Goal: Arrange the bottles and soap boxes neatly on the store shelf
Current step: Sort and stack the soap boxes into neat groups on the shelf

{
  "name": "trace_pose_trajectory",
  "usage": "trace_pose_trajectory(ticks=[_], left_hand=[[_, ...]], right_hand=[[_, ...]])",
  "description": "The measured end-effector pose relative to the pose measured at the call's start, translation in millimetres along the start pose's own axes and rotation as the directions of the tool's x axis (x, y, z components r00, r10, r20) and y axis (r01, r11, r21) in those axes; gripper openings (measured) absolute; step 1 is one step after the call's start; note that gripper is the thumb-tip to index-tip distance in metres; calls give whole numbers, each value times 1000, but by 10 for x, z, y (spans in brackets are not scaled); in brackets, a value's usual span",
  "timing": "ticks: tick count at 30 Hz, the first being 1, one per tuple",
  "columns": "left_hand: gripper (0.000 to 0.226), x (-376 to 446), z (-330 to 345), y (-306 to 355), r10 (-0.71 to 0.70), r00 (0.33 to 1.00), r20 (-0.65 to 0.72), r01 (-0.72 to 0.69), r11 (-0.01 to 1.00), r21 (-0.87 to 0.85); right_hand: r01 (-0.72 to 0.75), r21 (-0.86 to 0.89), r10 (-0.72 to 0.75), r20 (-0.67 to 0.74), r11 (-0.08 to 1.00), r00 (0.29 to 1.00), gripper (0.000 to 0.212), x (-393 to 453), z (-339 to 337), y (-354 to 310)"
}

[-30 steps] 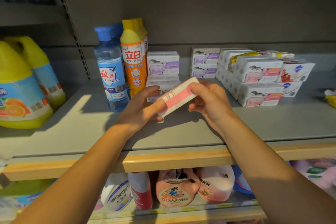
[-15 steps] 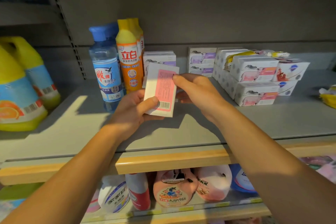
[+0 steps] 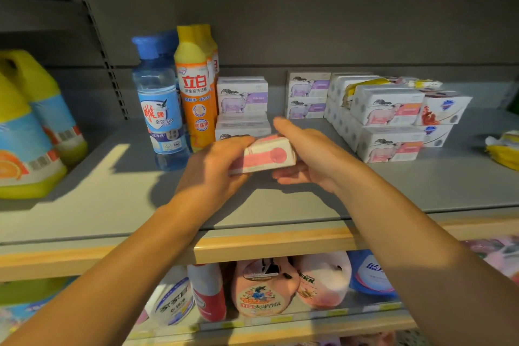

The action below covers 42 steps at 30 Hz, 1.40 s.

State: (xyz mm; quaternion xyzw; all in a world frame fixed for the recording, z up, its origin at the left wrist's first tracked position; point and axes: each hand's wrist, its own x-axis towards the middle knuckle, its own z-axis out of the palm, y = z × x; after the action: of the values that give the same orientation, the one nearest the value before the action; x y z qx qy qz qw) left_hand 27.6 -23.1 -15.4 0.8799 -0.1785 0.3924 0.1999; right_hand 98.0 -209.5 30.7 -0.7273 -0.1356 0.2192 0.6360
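Held level between both hands, the pink soap box (image 3: 262,156) sits at centre, left hand (image 3: 216,170) curled round its nine o'clock end, right hand (image 3: 307,153) cupping three o'clock, probably aligning it with the pink-box stack (image 3: 389,123) at two o'clock.

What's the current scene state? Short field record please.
held item: pink soap box, lying flat, above the shelf
left hand: grips box's left end
right hand: holds box's right end
behind box: purple soap box stack
left of stack: orange bottle, blue bottle, upright
right: pink soap box stacks
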Motion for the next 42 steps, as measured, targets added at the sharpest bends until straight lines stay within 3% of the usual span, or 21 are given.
trace_pose_trajectory(ticks=[3, 8, 13, 16, 19, 23, 28, 32, 35, 37, 42], left_hand=[[54, -5, 14, -6, 48, 997, 61, -51, 998, 47], [60, -11, -13, 52, -235, 972, 30, 237, 959, -158], [46, 28, -24, -11, -483, 865, 135, 495, 780, -382], [25, 35, -47, -67, -470, 869, 153, 491, 786, -376], [31, 37, -41, -99, -481, 868, 121, 491, 799, -348], [39, 36, -26, -114, -494, 869, 18, 473, 821, -321], [48, 35, 2, -79, -483, 875, 40, 477, 843, -248], [48, 14, 61, -103, -507, 844, 176, 508, 860, 43], [38, -25, 68, -80, -449, 829, 334, 399, 892, 210], [38, -38, 73, -65, -392, 839, 376, 324, 917, 233], [40, -30, 76, -82, -377, 841, 389, 317, 925, 212]], right_hand=[[-7, 91, 4, 29, 996, 1000, 28, -14, -78, 38], [148, 122, -147, -16, 981, 989, 36, -46, -190, 169], [378, -50, -379, -3, 924, 925, 47, -60, -206, 180], [480, -195, -471, 93, 856, 877, 51, -60, -169, 143], [502, -368, -504, 99, 783, 858, 49, -71, -166, 70], [477, -650, -575, 75, 591, 814, 57, -33, -94, 13], [471, -747, -663, 55, 469, 746, 49, 113, -135, -115], [444, -767, -713, -25, 463, 700, 45, 323, -251, -193], [408, -789, -726, -68, 460, 685, 43, 584, -242, -324], [415, -786, -729, -64, 458, 682, 42, 767, -186, -393], [450, -801, -733, 21, 395, 680, 44, 1164, -25, -384]])
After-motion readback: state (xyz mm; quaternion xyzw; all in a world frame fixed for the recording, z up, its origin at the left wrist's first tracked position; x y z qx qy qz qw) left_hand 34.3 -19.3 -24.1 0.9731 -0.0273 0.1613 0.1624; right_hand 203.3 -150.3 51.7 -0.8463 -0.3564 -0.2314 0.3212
